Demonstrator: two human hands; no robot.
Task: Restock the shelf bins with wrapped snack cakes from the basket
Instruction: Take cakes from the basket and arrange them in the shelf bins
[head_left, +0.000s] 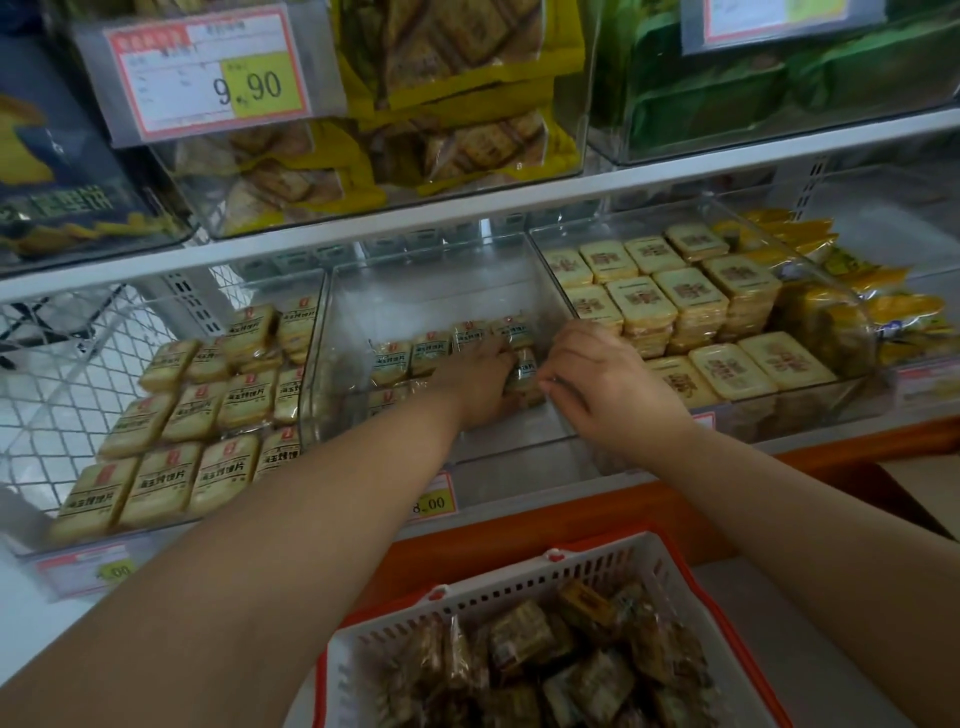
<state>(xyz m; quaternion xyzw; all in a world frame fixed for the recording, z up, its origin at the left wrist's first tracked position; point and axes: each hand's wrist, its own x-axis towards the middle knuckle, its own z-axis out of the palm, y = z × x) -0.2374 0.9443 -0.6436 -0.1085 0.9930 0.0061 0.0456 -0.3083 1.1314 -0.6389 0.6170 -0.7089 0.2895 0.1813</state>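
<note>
Centrally, the middle bin (545, 291), of clear plastic, holds a partial layer of wrapped snack cakes (410, 353) at its rear. The left hand (480, 384) rests among them, fingers curled on a cake; the right hand (597, 384) pinches a wrapper edge beside it. The left bin (311, 322) contains rows of the same cakes. The right bin (883, 400) contains stacked yellow cakes. Below, the white basket (519, 587) holds loose wrapped cakes.

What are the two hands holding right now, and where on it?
Both hands are on wrapped snack cakes in the middle bin. The left hand covers some; the right hand seems to pinch a wrapper edge. The exact hold cannot be told.
</note>
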